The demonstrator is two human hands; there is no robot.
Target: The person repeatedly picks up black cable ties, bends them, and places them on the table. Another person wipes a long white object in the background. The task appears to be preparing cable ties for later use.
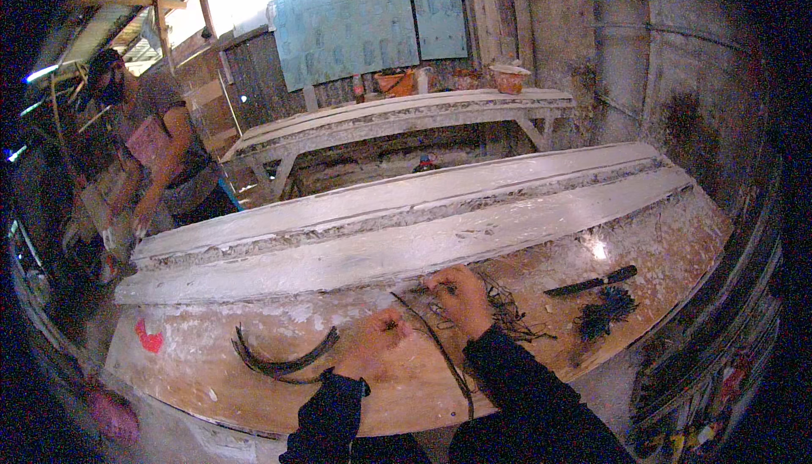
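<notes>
My left hand [376, 344] is closed just above the board, slightly blurred, with a small dark bit at its fingertips that I cannot make out. To its right my right hand [461, 296] is pinched at the edge of the white slab; what it grips is too small to name. A long thin dark strip [441, 347] runs between the hands toward my lap. Left of my left hand lies a curved bundle of dark strips [283, 366]. Loose dark strands [512, 312] lie tangled beside my right hand.
A black knife [592, 281] and a dark clump of short strands [607, 313] rest on the wooden board [541, 358] at right, a red scrap [149, 337] at left. Behind stand long white slabs [372, 248] and a bench [397, 113] with orange pots [509, 80]. Another person [161, 138] works at left.
</notes>
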